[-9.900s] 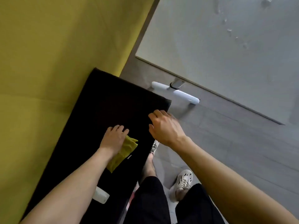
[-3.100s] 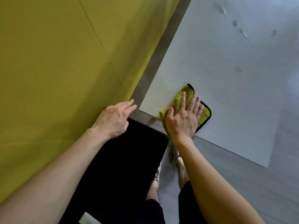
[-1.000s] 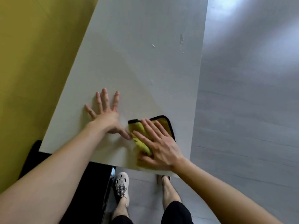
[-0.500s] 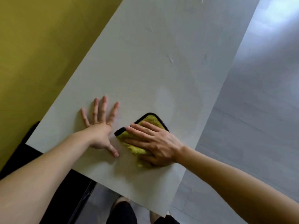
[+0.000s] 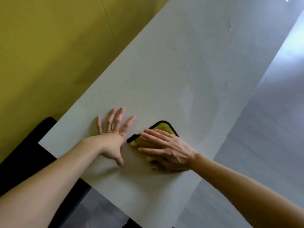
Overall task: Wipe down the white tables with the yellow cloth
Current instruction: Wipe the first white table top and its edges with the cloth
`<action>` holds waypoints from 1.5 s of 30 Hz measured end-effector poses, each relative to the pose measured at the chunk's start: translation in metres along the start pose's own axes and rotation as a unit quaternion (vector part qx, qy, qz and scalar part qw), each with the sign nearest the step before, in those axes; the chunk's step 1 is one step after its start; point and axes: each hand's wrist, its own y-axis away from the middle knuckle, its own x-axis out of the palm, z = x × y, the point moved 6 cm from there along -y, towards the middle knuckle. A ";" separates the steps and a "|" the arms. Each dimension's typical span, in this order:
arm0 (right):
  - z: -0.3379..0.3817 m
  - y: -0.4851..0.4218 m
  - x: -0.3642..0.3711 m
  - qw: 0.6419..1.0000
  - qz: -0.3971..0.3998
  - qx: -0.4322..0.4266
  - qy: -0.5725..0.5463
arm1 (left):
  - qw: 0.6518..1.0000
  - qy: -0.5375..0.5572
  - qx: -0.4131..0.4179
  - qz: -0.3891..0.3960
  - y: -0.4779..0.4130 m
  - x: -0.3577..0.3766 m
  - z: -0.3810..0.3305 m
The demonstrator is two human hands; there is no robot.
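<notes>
Yellow cloth (image 5: 162, 129) lies bunched on the white bench (image 5: 181, 71), close to the bench's near right edge. A black trim runs round the cloth's far corner, which shows beyond the fingertips; the remainder is hidden under the right hand (image 5: 169, 150). That hand lies flat on top of the cloth, palm down, its fingers stretched out and slightly parted, pointing to the left; it presses on the cloth rather than pinching it. The bare right forearm runs off to the lower right corner of the view.

Just left of the cloth, the left hand (image 5: 113, 139) rests palm down on the bare bench top, all its fingers splayed wide and pointing to the far side, the thumb angled toward the near edge. It holds nothing and stays apart from the cloth by a narrow strip of bench. A thin band circles the left wrist.

Far along the bench, toward the upper right, a small pale smear (image 5: 230, 27) marks the surface. A yellow wall (image 5: 57, 46) runs along the left side of the bench. A black seat (image 5: 24, 153) shows below the near left corner, and grey floor (image 5: 271, 129) spreads out to the right.
</notes>
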 end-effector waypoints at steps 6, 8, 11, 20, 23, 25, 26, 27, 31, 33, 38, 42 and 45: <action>-0.228 -0.017 -0.093 0.870 -0.190 0.450 0.058 | 0.904 0.072 -0.055 -0.417 0.001 -0.038 0.083; -0.180 -0.053 -0.075 0.890 -0.179 0.417 0.043 | 0.900 0.084 -0.110 -0.414 -0.010 -0.029 0.098; -0.043 -0.091 -0.019 0.992 -0.045 0.120 0.005 | 0.894 0.079 -0.125 -0.424 -0.017 -0.015 0.098; -0.231 -0.159 -0.092 0.881 -0.154 0.445 0.043 | 0.828 0.140 -0.165 -0.518 -0.013 -0.009 0.104; -0.094 -0.199 -0.035 0.987 -0.091 0.129 -0.028 | 0.814 0.164 -0.221 -0.512 -0.005 -0.007 0.113; -0.062 -0.199 -0.023 0.998 -0.015 -0.062 -0.018 | 0.816 0.177 -0.210 -0.508 -0.007 -0.005 0.110; -0.091 -0.202 -0.033 0.998 -0.031 -0.062 0.002 | 0.813 0.185 -0.207 -0.512 -0.007 -0.004 0.110; -0.137 -0.207 -0.049 0.998 -0.057 0.006 0.021 | 0.808 0.190 -0.208 -0.518 -0.007 -0.004 0.110; -0.224 -0.212 -0.094 0.921 -0.164 0.351 0.048 | 0.809 0.176 -0.214 -0.519 -0.008 -0.005 0.110; -0.141 -0.237 -0.055 0.982 -0.107 0.154 0.028 | 0.813 0.174 -0.209 -0.515 -0.007 -0.009 0.111; -0.171 -0.228 -0.064 0.997 -0.047 -0.008 0.054 | 0.814 0.175 -0.203 -0.515 -0.008 -0.006 0.112; -0.214 -0.203 -0.095 0.923 -0.160 0.350 0.022 | 0.817 0.166 -0.208 -0.511 -0.009 -0.008 0.108; -0.067 -0.210 -0.026 0.999 -0.011 0.005 -0.037 | 0.824 0.171 -0.201 -0.501 -0.006 -0.009 0.108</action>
